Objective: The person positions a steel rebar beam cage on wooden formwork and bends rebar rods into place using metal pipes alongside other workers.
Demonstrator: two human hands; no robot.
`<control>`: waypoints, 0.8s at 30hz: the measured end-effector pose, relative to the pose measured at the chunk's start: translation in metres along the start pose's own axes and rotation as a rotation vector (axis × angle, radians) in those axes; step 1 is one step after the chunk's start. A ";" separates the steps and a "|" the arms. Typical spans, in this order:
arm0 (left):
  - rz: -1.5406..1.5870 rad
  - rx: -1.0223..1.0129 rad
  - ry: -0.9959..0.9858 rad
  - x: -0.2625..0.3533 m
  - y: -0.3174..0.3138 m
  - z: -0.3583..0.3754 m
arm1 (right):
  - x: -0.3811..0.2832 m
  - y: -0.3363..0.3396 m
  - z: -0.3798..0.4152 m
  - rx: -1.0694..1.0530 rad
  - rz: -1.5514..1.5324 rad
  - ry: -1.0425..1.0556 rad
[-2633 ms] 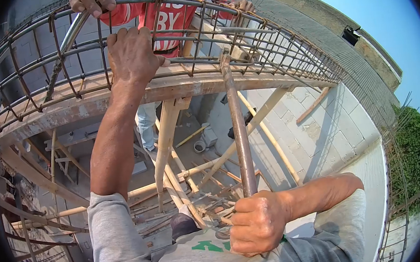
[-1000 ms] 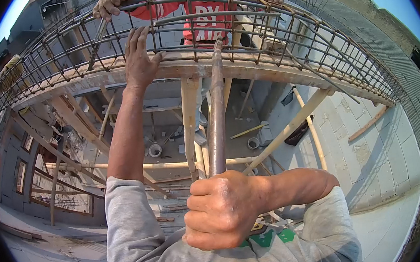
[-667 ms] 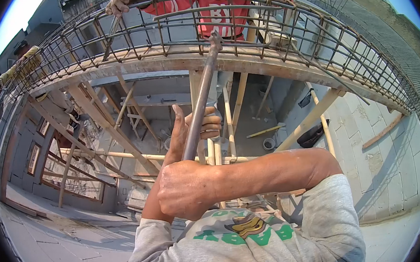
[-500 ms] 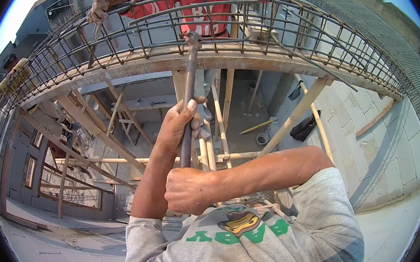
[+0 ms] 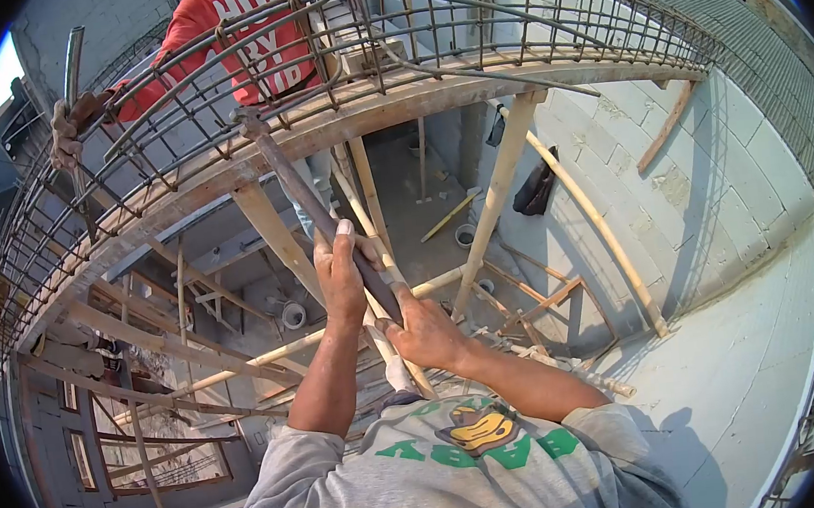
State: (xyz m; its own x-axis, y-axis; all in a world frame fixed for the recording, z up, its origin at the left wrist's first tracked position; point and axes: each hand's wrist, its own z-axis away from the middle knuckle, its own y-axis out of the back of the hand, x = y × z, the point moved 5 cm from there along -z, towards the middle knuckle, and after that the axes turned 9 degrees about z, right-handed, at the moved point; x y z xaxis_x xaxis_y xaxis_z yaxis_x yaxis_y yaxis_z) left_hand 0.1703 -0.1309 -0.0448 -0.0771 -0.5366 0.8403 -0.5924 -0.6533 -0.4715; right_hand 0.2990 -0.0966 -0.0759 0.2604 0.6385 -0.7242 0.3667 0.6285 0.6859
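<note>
A long dark metal bar is held by both of my hands, slanting up and to the left. My left hand wraps round its middle, thumb along the bar. Lower down, my right hand grips the near end. The bar's hooked head is at the lower rods of a long rebar cage, which rests along a wooden formwork beam. Whether the head grips a rod I cannot tell.
Across the cage stands a person in a red top, one hand round a grey metal rod. Wooden props and bamboo poles stand below the beam. A bucket is on the floor below. A grey block wall rises at right.
The view has turned, so the cage slants more. The bar now leans to the left and its head is farther left along the cage. My right hand has swung round on the bar's near end.
</note>
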 end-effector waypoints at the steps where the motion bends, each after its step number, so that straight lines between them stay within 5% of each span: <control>1: -0.052 -0.017 0.004 0.006 0.001 0.002 | 0.009 -0.006 0.000 0.024 -0.049 0.029; 7: -0.342 -0.219 0.054 0.004 0.012 -0.008 | 0.023 0.008 0.000 -0.007 -0.226 -0.008; 8: -0.336 -0.232 0.040 0.004 0.009 -0.011 | 0.003 0.011 -0.006 0.242 -0.240 0.174; 11: -0.270 -0.323 0.062 0.010 0.001 -0.024 | -0.001 0.020 0.007 -0.351 -0.781 -0.142; 13: -0.314 -0.346 0.000 0.015 -0.004 -0.027 | 0.011 0.038 0.008 -0.397 -0.783 -0.093; 18: -0.401 -0.706 -0.042 -0.012 -0.033 -0.002 | 0.059 0.044 0.038 0.252 -0.157 0.192; 20: -0.602 -0.763 0.044 -0.028 -0.046 -0.005 | 0.062 0.047 0.063 0.218 -0.271 -0.094; 24: -0.649 -0.442 -0.450 0.013 -0.086 -0.045 | 0.075 0.061 0.102 0.335 -0.415 -0.447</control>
State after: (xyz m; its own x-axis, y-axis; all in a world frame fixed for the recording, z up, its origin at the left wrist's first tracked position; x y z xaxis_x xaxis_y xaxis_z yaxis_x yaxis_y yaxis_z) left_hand 0.1847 -0.0576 0.0189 0.6453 -0.3535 0.6772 -0.6715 -0.6852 0.2821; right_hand 0.4320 -0.0558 -0.0954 0.3554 0.0859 -0.9308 0.7527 0.5642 0.3395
